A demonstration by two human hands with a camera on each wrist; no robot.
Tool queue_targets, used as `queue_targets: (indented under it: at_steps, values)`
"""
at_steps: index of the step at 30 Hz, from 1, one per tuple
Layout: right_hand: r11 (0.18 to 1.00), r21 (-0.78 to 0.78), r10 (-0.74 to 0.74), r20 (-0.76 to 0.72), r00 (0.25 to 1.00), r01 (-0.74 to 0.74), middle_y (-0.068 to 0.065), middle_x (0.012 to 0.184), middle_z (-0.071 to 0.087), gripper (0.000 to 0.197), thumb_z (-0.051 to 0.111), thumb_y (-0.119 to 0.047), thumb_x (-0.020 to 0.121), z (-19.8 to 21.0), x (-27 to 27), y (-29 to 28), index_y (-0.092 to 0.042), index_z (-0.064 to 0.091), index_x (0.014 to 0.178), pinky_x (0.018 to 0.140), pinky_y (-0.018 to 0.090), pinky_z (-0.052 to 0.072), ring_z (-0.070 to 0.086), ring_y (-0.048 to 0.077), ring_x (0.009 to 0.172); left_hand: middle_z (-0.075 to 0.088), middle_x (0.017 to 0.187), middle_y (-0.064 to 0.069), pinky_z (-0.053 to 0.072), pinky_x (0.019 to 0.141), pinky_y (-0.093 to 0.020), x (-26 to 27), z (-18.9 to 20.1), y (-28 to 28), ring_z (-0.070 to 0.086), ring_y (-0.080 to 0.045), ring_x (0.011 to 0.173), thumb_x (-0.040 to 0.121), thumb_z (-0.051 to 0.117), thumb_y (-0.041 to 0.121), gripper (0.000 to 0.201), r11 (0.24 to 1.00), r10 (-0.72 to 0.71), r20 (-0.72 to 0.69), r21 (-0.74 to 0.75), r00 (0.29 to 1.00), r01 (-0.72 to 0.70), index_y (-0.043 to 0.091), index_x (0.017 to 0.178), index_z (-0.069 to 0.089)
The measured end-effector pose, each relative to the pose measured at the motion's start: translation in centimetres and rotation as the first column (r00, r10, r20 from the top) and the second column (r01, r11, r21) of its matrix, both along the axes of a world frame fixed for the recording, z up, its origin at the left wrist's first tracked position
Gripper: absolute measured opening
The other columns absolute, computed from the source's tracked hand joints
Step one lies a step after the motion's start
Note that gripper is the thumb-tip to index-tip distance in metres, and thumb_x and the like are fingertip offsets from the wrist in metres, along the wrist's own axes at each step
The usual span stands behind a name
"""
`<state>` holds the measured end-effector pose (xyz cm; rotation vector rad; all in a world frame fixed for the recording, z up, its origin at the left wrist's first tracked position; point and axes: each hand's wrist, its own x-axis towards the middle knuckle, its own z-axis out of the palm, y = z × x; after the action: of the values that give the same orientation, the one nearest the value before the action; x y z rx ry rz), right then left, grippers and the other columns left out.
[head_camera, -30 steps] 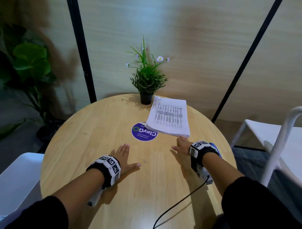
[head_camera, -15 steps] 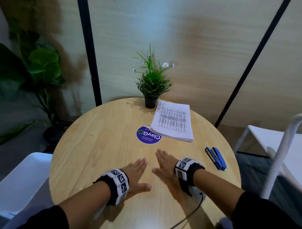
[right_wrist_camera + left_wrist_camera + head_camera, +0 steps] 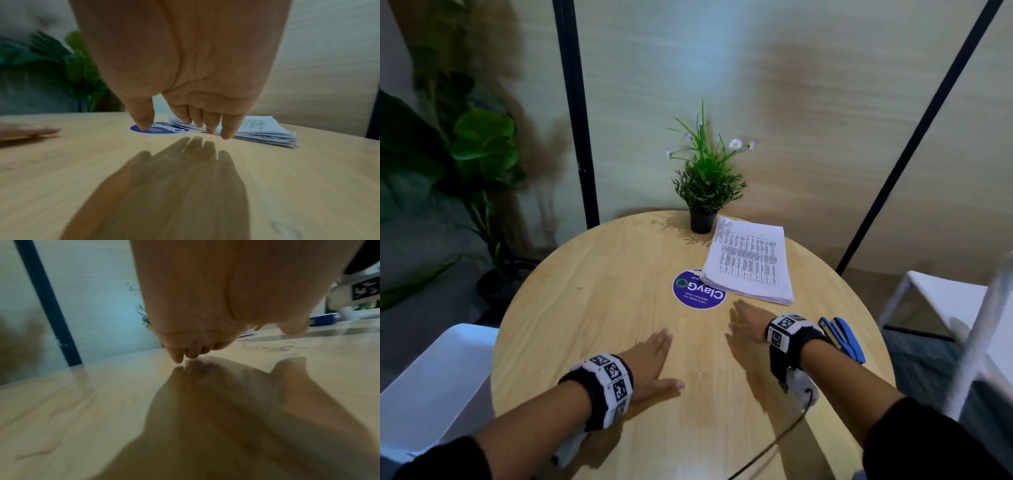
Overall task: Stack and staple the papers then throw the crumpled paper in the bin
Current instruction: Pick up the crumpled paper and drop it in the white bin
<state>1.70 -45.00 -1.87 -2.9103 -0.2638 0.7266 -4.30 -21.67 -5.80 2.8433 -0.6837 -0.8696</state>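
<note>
A stack of printed papers [image 3: 751,265] lies at the far right of the round wooden table [image 3: 592,308], its near corner over a purple round sticker [image 3: 693,294]. A blue stapler [image 3: 847,339] lies by the right edge, partly hidden behind my right wrist. My left hand [image 3: 654,363] rests flat on the table, fingers straight, holding nothing. My right hand [image 3: 748,323] hovers just above the wood, fingers straight, pointing at the papers [image 3: 265,131] and empty. No crumpled paper or bin shows in any view.
A small potted plant [image 3: 705,192] stands at the table's far edge beside the papers. White chairs stand at the left [image 3: 424,387] and right [image 3: 945,301]. A large leafy plant [image 3: 448,154] stands on the floor at the left. A cable [image 3: 774,448] trails from my right wrist.
My right hand left the stapler on the table, swung in beside the left hand, and now has moved forward toward the papers. The left hand stays flat. The head view tilted up.
</note>
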Motion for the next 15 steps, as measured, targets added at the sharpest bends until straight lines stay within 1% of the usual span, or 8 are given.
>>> queue_targets:
  at_steps: [1, 2, 3, 4, 6, 8, 12, 15]
  values:
    - [1.000, -0.004, -0.026, 0.010, 1.000, 0.026, 0.017, 0.155, 0.020, 0.061, 0.039, -0.027, 0.099, -0.3, 0.5, -0.1, 0.004, 0.017, 0.145, 0.113, 0.034, 0.024, 0.026, 0.030, 0.141, -0.019, 0.157, -0.014, 0.006, 0.122, -0.037, 0.5, -0.2, 0.2, -0.009, -0.023, 0.148, 0.047, 0.003, 0.089, 0.133, 0.999, 0.037, 0.011, 0.034, 0.999, -0.037, 0.004, 0.147, -0.015]
    - [0.998, 0.016, -0.063, 0.033, 0.997, 0.062, 0.018, 0.153, 0.023, 0.061, 0.041, -0.029, 0.098, -0.7, 1.1, -0.2, 0.004, 0.020, 0.144, 0.113, 0.037, 0.026, 0.028, 0.032, 0.140, -0.019, 0.157, -0.014, 0.006, 0.122, -0.038, 1.0, -0.3, 0.2, -0.009, -0.023, 0.148, 0.058, 0.010, 0.089, 0.126, 0.996, 0.058, 0.025, 0.068, 0.998, -0.059, 0.003, 0.147, -0.014]
    - [0.996, 0.023, -0.090, 0.057, 0.994, 0.089, 0.018, 0.151, 0.026, 0.060, 0.044, -0.032, 0.096, -1.6, 1.6, -0.1, 0.002, 0.024, 0.142, 0.112, 0.038, 0.028, 0.030, 0.032, 0.138, -0.020, 0.157, -0.014, 0.007, 0.122, -0.039, 1.3, -0.6, 0.2, -0.009, -0.023, 0.148, 0.072, 0.020, 0.083, 0.115, 0.993, 0.063, 0.037, 0.092, 0.997, -0.067, 0.003, 0.147, -0.014]
    - [0.994, 0.026, -0.106, 0.081, 0.991, 0.104, 0.017, 0.152, 0.026, 0.061, 0.045, -0.034, 0.095, -2.3, 1.9, -0.1, 0.000, 0.025, 0.142, 0.112, 0.039, 0.028, 0.029, 0.032, 0.138, -0.020, 0.156, -0.014, 0.007, 0.122, -0.039, 1.5, -0.8, 0.0, -0.009, -0.024, 0.148, 0.081, 0.028, 0.075, 0.107, 0.991, 0.070, 0.042, 0.108, 0.997, -0.074, 0.003, 0.147, -0.014]
    - [0.996, -0.005, -0.088, 0.090, 0.992, 0.089, 0.014, 0.155, 0.020, 0.066, 0.044, -0.036, 0.094, -3.5, 1.9, 0.3, -0.001, 0.020, 0.144, 0.114, 0.040, 0.025, 0.022, 0.031, 0.141, -0.021, 0.156, -0.014, 0.008, 0.122, -0.039, 1.6, -0.9, -0.5, -0.009, -0.024, 0.148, 0.085, 0.033, 0.069, 0.102, 0.988, 0.091, 0.035, 0.122, 0.995, -0.095, 0.002, 0.147, -0.013]
    - [1.000, -0.007, -0.025, 0.099, 0.995, 0.026, 0.013, 0.156, 0.017, 0.065, 0.042, -0.034, 0.095, -4.1, 1.5, 0.8, -0.001, 0.018, 0.145, 0.114, 0.041, 0.025, 0.019, 0.030, 0.143, -0.019, 0.157, -0.015, 0.008, 0.122, -0.039, 1.7, -1.1, -0.9, -0.009, -0.025, 0.148, 0.087, 0.033, 0.067, 0.099, 0.985, 0.121, 0.027, 0.117, 0.992, -0.124, 0.001, 0.147, -0.011]
    - [0.995, -0.001, 0.100, 0.069, 0.993, -0.100, 0.010, 0.160, 0.000, 0.066, 0.036, -0.031, 0.098, -4.7, -0.4, 1.9, -0.006, 0.004, 0.150, 0.120, 0.038, 0.012, 0.003, 0.025, 0.148, -0.016, 0.158, -0.014, 0.008, 0.122, -0.041, 1.7, -1.0, -1.0, -0.008, -0.025, 0.148, 0.094, 0.027, 0.057, 0.085, 0.982, 0.174, 0.002, 0.073, 0.985, -0.173, 0.001, 0.148, -0.007]
    - [0.986, 0.026, 0.166, 0.034, 0.986, -0.167, 0.006, 0.160, -0.005, 0.063, 0.032, -0.031, 0.099, -5.2, -3.3, 2.8, -0.012, 0.001, 0.150, 0.119, 0.038, 0.008, -0.002, 0.024, 0.148, -0.014, 0.158, -0.013, 0.008, 0.120, -0.044, 1.5, -1.3, -1.3, -0.008, -0.026, 0.148, 0.096, 0.026, 0.051, 0.078, 0.972, 0.232, 0.002, 0.036, 0.973, -0.232, 0.002, 0.149, -0.004]
